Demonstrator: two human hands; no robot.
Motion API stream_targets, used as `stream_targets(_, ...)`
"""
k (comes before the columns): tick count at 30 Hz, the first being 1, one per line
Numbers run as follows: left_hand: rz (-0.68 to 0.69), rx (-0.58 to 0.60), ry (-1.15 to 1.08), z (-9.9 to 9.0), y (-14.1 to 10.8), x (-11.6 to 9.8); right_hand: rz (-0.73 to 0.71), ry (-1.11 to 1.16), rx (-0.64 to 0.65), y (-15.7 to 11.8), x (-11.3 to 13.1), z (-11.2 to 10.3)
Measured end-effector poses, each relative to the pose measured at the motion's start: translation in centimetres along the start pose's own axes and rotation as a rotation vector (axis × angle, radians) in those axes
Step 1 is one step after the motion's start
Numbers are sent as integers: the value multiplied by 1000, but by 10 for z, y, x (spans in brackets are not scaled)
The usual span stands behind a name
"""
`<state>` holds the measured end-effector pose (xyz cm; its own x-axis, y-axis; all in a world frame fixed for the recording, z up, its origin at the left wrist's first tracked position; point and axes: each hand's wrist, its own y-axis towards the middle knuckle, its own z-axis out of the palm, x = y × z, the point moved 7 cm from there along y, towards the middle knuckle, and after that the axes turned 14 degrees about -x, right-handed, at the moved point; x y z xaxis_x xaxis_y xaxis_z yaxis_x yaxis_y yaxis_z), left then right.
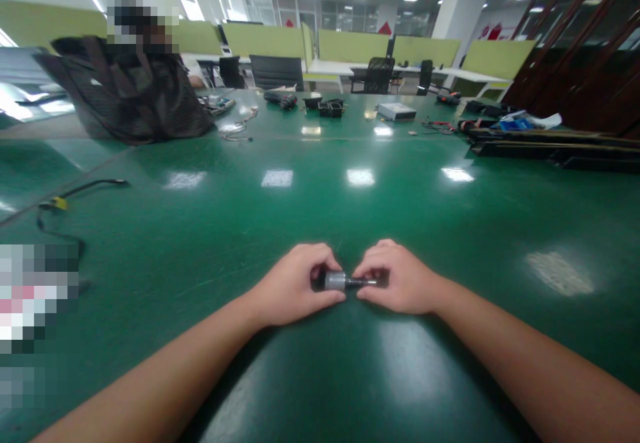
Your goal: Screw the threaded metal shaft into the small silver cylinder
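A small dark cylindrical object with a grey band and a slender, metallic-looking end (pixel 335 280) lies low over a glossy green tabletop (pixel 300 210), between two bare hands at the near middle of the scene. Its long axis runs left to right, nearly level, with the thick, banded body toward the left and the narrow end toward the right. The left hand (pixel 295 286) holds the thick end, its fingers curled along the far side and its thumb along the near side, partly hiding the dark butt. The right hand (pixel 403 280) is bent around the narrow end, fingers far and thumb near; blur leaves it unclear whether those fingertips are pinched on the shaft or just beside it. The hands face each other along the object's line, close but apart, the left covering more of its body and the right nearer its slim end. Farther out, a thin black cable with a yellow piece (pixel 60 203) lies to the left, well apart from the hands. A large dark woven bag (pixel 135 96) stands at the far left, a flat pale-topped box (pixel 397 111) sits at the far side, and long black panels (pixel 545 150) lie at the far right.
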<state>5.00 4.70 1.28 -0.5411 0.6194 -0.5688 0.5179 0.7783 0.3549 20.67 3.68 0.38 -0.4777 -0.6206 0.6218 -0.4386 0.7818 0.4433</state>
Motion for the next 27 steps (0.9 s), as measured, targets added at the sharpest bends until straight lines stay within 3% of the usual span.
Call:
stream_targets(5, -5, -14, 17, -2, 0, -2, 13, 51, -53, -1, 4, 2)
stream_targets(27, -17, -7, -25, -1, 1, 2, -23, -54, -59, 2, 10, 4)
